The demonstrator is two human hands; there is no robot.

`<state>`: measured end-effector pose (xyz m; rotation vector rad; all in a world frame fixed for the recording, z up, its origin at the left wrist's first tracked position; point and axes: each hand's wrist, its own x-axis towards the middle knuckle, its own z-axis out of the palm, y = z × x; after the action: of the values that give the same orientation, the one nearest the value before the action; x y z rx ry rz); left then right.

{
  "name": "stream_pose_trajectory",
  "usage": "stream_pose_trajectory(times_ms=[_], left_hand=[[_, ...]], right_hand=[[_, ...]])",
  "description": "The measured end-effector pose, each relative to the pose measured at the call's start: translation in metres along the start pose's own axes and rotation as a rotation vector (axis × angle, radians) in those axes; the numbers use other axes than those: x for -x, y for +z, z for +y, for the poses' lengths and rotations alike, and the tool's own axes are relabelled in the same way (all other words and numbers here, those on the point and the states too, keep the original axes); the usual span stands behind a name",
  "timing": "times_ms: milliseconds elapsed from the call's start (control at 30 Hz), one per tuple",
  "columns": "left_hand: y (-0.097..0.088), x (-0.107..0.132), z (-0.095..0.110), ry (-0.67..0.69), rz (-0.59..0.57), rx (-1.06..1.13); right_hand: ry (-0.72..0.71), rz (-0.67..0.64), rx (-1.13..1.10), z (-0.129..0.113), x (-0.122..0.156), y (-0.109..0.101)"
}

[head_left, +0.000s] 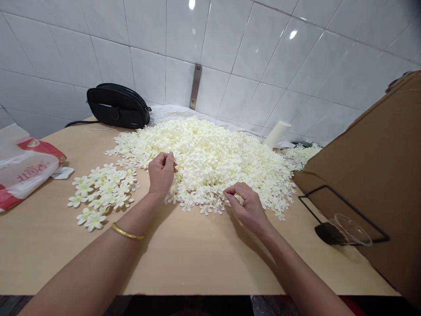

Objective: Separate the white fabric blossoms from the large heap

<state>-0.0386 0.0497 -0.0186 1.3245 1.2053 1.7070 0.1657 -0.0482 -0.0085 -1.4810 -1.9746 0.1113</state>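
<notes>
A large heap of pale cream artificial flowers (204, 153) spreads across the table in front of me. My left hand (162, 172) is over the heap's left front edge, its fingers closed in a pinch; whatever lies between them is hidden. At the front right edge of the heap, my right hand (245, 204) has thumb and index fingertip pressed together, with nothing plainly visible in them. A smaller group of larger pale flowers (105, 191) lies on the table to the left of my left hand.
A black bag (118, 106) stands behind at left. A red and white plastic bag (28, 169) lies far left. At right are a cardboard box (371, 162), a black wire frame (348, 210) and a white roll (277, 134). The tiled wall (223, 39) closes off the back.
</notes>
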Motion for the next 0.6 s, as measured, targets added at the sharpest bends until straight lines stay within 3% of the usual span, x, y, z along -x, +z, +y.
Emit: stream_pose_trajectory(times_ms=[133, 300, 467, 600], left_hand=[[0.0, -0.001, -0.001, 0.006, 0.005, 0.006], [0.001, -0.003, -0.002, 0.004, 0.003, 0.006], [0.001, -0.001, 0.001, 0.001, 0.0, -0.005], [0.0, -0.001, 0.001, -0.001, -0.001, -0.006]], right_hand=[[-0.11, -0.116, 0.18, -0.004, 0.004, 0.001], [-0.137, -0.18, 0.307, -0.004, 0.01, 0.009], [-0.108, -0.171, 0.265, 0.0, 0.01, 0.009], [-0.016, -0.137, 0.064, -0.002, 0.006, -0.002]])
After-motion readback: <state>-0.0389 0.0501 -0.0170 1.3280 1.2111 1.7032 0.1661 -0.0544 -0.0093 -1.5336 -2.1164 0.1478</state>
